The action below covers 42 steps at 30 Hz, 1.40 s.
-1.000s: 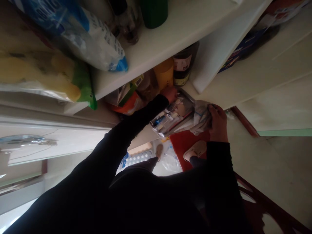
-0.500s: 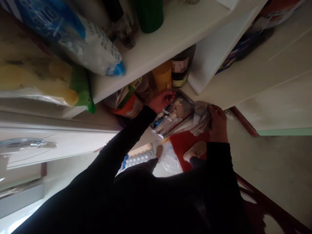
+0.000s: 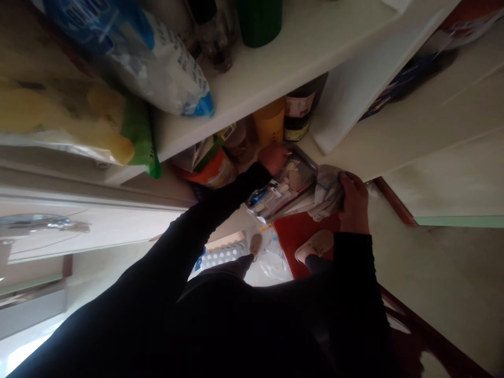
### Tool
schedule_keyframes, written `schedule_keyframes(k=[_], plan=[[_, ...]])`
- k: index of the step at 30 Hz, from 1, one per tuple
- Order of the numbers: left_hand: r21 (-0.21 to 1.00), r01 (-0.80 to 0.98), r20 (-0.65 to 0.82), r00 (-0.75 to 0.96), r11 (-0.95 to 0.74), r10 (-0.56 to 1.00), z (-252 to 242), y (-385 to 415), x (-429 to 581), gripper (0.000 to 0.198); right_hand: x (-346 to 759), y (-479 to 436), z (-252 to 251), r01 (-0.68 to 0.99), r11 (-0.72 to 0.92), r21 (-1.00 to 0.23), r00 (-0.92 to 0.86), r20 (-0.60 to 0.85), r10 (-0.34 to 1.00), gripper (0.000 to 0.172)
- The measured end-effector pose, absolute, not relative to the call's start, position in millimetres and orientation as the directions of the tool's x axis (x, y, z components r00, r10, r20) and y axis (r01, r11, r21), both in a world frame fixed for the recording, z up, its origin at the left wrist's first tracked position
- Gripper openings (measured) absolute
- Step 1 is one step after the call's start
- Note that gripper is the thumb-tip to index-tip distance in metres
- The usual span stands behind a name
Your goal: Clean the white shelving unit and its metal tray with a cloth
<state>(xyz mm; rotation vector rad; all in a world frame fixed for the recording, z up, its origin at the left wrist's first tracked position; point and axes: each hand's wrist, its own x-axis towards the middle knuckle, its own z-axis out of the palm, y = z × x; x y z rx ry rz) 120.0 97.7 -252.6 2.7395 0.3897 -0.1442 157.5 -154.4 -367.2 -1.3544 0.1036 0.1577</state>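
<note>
My left hand point(image 3: 273, 158) is closed over the far end of a clear plastic tray point(image 3: 268, 216), its fingers curled and dim. What it pinches, if anything, I cannot make out. Small items lie in the tray, among them a blue one point(image 3: 258, 197) and a beige piece point(image 3: 294, 179). On the tray's right side, my right hand point(image 3: 355, 202) grips a crumpled greyish cloth point(image 3: 327, 190), thumb on top. The cloth lies against the tray's edge and covers part of it.
Behind my left hand, the lower shelf holds an orange container point(image 3: 270, 123), a dark labelled jar point(image 3: 298, 110) and an orange-and-white packet point(image 3: 216, 170). Above juts the upper shelf point(image 3: 252, 84) with a blue-and-white bag point(image 3: 169, 63) and a green container point(image 3: 260, 21). A red stool-like surface point(image 3: 285, 236) is below.
My left hand has moved slightly right and farther over the tray, its fingers now more hidden. The right hand keeps its grip on the cloth. The view has shifted a little.
</note>
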Motion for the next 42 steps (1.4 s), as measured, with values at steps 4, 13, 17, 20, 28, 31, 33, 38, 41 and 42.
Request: schedule_keyframes(k=[4,13,17,20,28,31,33,38,41,42], plan=[[0.225,0.292,-0.205,0.947,-0.930,0.248,-252,95,133,0.034,156,-155,-370,-0.150,0.213,-0.965,0.988,-0.143,0.048,0.037],[0.294,0.314,-0.162,0.947,-0.903,0.276,-258,101,136,0.029,159,-156,-374,-0.143,0.193,-0.971,0.990,-0.142,0.019,0.033],[0.630,0.439,-0.220,0.892,-0.641,0.395,-249,100,122,0.031,157,-156,-369,-0.150,0.215,-0.965,0.989,-0.147,0.032,0.031],[0.850,0.465,-0.369,0.861,-0.247,0.351,-236,103,108,0.039,156,-155,-365,-0.167,0.228,-0.959,0.986,-0.167,0.023,0.033],[0.710,0.486,-0.289,0.861,-0.510,0.419,-245,109,119,0.045,156,-152,-361,-0.185,0.213,-0.959,0.982,-0.186,0.015,0.035],[0.489,0.438,-0.224,0.899,-0.754,0.377,-256,105,128,0.034,156,-151,-361,-0.201,0.213,-0.956,0.979,-0.204,0.006,0.035],[0.291,0.378,-0.195,0.923,-0.879,0.332,-259,102,132,0.034,156,-152,-362,-0.179,0.212,-0.961,0.984,-0.179,0.020,0.033],[0.185,0.364,-0.222,0.920,-0.913,0.322,-258,98,138,0.040,157,-155,-368,-0.153,0.207,-0.966,0.988,-0.147,0.046,0.032],[0.183,0.323,-0.245,0.930,-0.928,0.275,-257,101,140,0.036,156,-156,-367,-0.153,0.216,-0.964,0.988,-0.149,0.035,0.032],[0.186,0.308,-0.243,0.934,-0.933,0.260,-257,102,140,0.035,156,-156,-366,-0.156,0.224,-0.962,0.988,-0.154,0.029,0.032]])
